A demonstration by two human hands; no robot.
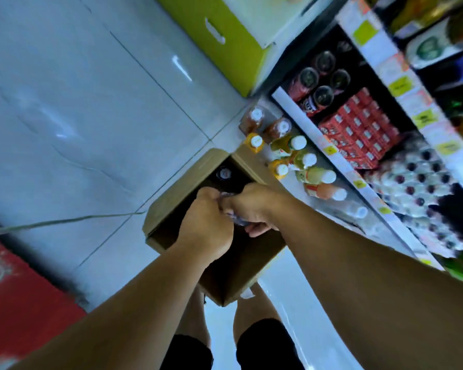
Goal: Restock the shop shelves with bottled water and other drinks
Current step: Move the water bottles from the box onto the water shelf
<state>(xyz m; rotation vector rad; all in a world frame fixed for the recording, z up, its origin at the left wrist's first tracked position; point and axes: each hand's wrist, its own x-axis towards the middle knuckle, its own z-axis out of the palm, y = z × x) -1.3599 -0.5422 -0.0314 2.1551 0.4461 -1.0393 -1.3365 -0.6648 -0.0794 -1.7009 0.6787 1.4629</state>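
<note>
Setting: You stand over an open cardboard box [219,209] on the tiled floor [91,102], with the shop shelf [340,161] to your right.

Left hand: Your left hand [206,228] is curled into a fist-like grip, knuckles up, over the middle of the box. It appears closed on the clear bottle [231,209], though blur hides the exact contact.

Right hand: Your right hand [251,206] is wrapped round the same clear bottle from the shelf side, fingers folded under it and thumb side toward the left hand. The two hands touch or nearly touch.

Task object: The clear bottle sits between your hands, just above the box opening. Only a glimpse of transparent plastic shows, so its contents and long axis cannot be told for certain.

Remaining stock: One bottle cap [224,173] shows in the far corner of the box, upright, beyond both hands.

Key relation: The shelf lies to the right of the bottle, so your right hand is the nearer one for the carry.

Floor bottles: A row of juice bottles [292,153] stands between box and shelf edge, directly in that path.

Arm pose: Both forearms reach down and forward, converging over the box.

Judgement: The lift probably needs to clear the juice bottles before swinging right.
</note>
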